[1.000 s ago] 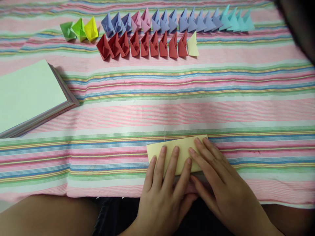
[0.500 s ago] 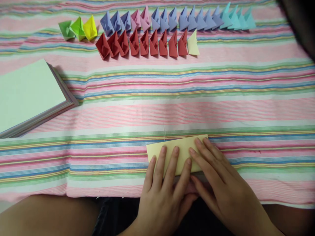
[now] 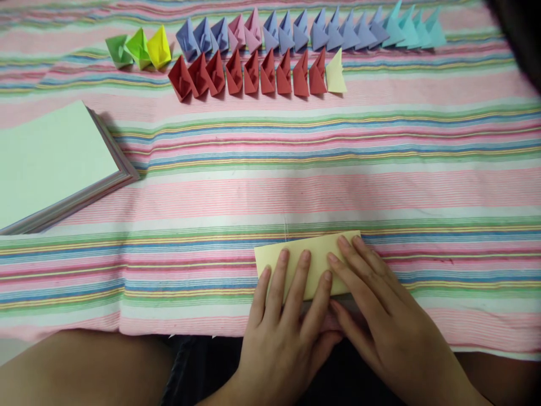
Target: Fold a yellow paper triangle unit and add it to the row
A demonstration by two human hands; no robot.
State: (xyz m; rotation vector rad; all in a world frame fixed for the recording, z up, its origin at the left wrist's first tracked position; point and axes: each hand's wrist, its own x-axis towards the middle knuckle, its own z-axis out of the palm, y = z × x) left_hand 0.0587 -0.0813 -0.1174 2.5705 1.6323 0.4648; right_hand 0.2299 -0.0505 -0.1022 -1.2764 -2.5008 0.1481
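Note:
A pale yellow folded paper point(image 3: 310, 255) lies flat on the striped cloth point(image 3: 296, 180) near the front edge. My left hand point(image 3: 287, 332) rests on its left half with fingers stretched out flat. My right hand point(image 3: 380, 316) presses the right half, fingers also flat and together. Both hands cover the paper's lower edge.
A stack of coloured paper sheets point(image 3: 54, 163) with a pale green top lies at the left. Two rows of folded paper pieces stand at the back: red ones point(image 3: 249, 76) with one pale yellow piece point(image 3: 336, 73), and behind them green, yellow, lilac, pink and teal ones point(image 3: 296, 31).
The view has shifted slightly, so everything sits a little further right. Both hands stay flat on the yellow paper.

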